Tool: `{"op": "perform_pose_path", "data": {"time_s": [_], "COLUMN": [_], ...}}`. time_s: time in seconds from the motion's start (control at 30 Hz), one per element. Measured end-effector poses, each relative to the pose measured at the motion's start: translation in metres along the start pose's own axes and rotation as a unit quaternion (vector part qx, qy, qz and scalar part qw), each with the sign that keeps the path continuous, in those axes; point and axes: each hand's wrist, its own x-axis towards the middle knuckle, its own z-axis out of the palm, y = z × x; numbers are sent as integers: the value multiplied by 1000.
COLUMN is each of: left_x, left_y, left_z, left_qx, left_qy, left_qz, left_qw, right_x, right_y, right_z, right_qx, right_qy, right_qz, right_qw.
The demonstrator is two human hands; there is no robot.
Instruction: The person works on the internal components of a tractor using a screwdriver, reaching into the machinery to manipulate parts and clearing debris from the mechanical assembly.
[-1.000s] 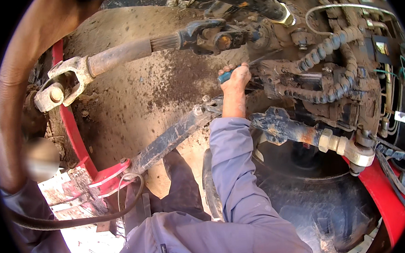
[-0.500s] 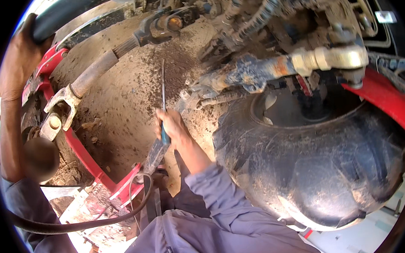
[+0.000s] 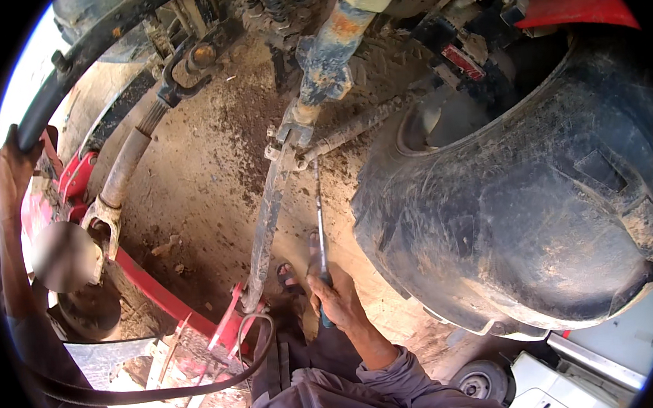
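Note:
My right hand (image 3: pixel 340 302) is closed round the blue handle of a screwdriver (image 3: pixel 321 230), whose long shaft points away from me. Its far end reaches the pivot where a dirty metal rod (image 3: pixel 370 123) meets a flat steel link bar (image 3: pixel 264 223); whether it touches cannot be told. Above that joint runs a lift arm (image 3: pixel 325 66) with worn blue paint and rust. At the far left, my left hand (image 3: pixel 15 174) grips the lower end of a thick black curved tube (image 3: pixel 79 66).
A large muddy tractor tyre (image 3: pixel 507 215) fills the right side. A drive shaft (image 3: pixel 126 171) with yoke joints slants over soil at left, beside a red frame (image 3: pixel 156 285). A black hose (image 3: pixel 144 396) loops across the lower left. A white vehicle (image 3: pixel 547 389) stands at lower right.
The view has swung round, shifting the machinery within it. My right hand has brought the screwdriver right and nearer me, beside the link bar. My left hand still grips the black tube.

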Motion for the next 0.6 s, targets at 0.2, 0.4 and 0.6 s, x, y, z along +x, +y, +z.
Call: {"op": "perform_pose_path", "data": {"time_s": [0.2, 0.4, 0.6], "left_x": [26, 29, 27], "left_y": [18, 67, 69], "left_z": [-34, -52, -52], "left_qx": [-95, -159, -162], "left_qy": [-179, -163, -150], "left_qz": [-21, -4, -8], "left_qw": [979, 974, 975], "right_x": [46, 119, 153], "right_y": [-87, -201, -260], "right_z": [-10, -22, -37], "right_qx": [63, 180, 185], "right_qy": [108, 195, 195], "right_qz": [-210, -260, -299], "right_qw": [970, 929, 916]}}
